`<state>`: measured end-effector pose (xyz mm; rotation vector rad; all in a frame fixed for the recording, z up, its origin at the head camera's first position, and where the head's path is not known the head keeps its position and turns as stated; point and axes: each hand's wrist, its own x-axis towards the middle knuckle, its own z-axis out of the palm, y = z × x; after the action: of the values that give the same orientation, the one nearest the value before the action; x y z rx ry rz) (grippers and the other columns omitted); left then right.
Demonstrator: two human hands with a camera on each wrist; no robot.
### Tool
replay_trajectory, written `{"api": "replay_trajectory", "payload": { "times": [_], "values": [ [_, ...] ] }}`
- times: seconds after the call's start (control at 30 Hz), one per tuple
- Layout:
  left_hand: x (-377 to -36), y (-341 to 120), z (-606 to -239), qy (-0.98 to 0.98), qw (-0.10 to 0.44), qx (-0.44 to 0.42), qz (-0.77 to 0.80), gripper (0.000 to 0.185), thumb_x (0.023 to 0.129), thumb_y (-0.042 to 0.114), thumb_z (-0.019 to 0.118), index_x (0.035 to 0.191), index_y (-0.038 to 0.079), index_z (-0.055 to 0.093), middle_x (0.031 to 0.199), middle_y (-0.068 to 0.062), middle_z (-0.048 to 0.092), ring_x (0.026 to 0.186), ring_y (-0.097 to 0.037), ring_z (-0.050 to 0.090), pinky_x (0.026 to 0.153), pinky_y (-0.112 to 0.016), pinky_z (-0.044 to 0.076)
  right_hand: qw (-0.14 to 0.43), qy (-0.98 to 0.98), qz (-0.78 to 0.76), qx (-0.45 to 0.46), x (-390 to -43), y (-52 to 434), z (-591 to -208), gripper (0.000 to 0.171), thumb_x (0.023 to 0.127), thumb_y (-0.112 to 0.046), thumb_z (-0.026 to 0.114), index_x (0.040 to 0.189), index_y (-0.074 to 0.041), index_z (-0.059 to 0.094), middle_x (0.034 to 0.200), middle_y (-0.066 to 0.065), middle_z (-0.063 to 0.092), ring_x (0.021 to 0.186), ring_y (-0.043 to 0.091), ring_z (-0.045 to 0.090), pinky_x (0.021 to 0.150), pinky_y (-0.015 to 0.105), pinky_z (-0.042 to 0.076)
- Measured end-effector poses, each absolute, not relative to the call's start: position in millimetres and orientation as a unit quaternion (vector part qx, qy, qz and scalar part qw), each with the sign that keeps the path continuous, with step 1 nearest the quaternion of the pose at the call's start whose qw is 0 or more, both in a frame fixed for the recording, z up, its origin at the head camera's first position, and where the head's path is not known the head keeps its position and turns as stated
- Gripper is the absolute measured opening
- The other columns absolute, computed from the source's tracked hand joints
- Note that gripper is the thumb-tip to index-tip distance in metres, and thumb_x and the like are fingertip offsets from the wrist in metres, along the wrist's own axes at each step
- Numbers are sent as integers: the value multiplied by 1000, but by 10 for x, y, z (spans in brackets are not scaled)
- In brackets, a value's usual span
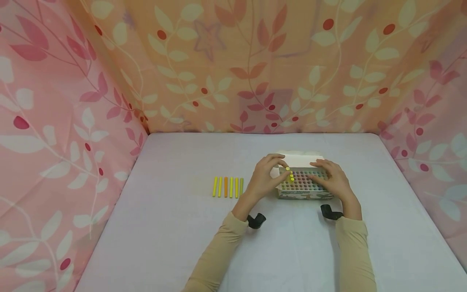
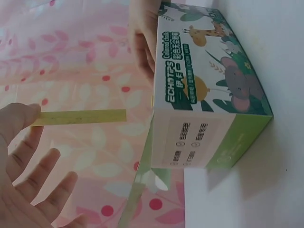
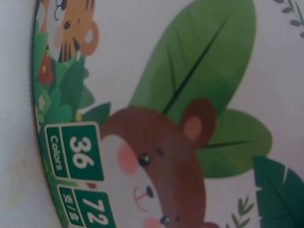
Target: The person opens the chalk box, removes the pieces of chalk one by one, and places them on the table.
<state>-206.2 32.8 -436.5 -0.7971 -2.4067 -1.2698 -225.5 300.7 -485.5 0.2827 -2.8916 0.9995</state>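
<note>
My left hand [image 1: 263,176] pinches a yellow chalk stick [image 2: 80,117] between thumb and index finger, the other fingers spread. In the left wrist view the stick's free end points toward the box's top, with a gap between. The chalk box [image 1: 305,195] has its lid folded back and shows rows of coloured chalk ends [image 1: 303,180]. My right hand [image 1: 333,178] rests over the box's right side, thumb across the chalk ends and fingers at the back edge. Only the box's printed front [image 3: 156,142] fills the right wrist view.
Left of the box, several yellow, orange and green chalk sticks [image 1: 226,187] lie in a row on the white table [image 1: 164,235]. Black wrist cameras [image 1: 256,221] sit at both cuffs. Leaf-patterned curtains [image 1: 219,81] enclose the table at the back and sides.
</note>
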Motion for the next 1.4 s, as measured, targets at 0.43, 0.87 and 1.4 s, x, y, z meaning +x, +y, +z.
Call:
{"api": "replay_trajectory", "payload": {
  "times": [0.43, 0.87, 1.4],
  "values": [
    [-2057, 48, -4454, -820, 141, -250, -495, 16, 84, 22, 69, 95, 13, 62, 123, -3, 56, 118, -11, 49, 101, -29, 40, 40, -939, 324, 106, -2256, 3027, -4883, 54, 80, -42, 69, 125, -14, 57, 139, 18, 41, 127, 44, 31, 99, 64, 23],
    [-2067, -290, -4466, -807, 155, -230, -522, 14, 84, 18, 69, 95, 12, 63, 124, -4, 55, 119, -13, 49, 101, -34, 40, 34, -939, 329, 100, -2245, 3017, -4877, 54, 81, -43, 69, 125, -14, 57, 141, 18, 40, 129, 44, 29, 99, 65, 22],
    [-2090, -695, -4480, -813, 164, -194, -524, 13, 85, 20, 68, 95, 15, 63, 123, -1, 56, 119, -14, 49, 103, -40, 37, 40, -938, 326, 108, -2260, 3024, -4873, 54, 81, -43, 68, 125, -14, 57, 139, 19, 41, 127, 45, 31, 98, 65, 23]
  ]
}}
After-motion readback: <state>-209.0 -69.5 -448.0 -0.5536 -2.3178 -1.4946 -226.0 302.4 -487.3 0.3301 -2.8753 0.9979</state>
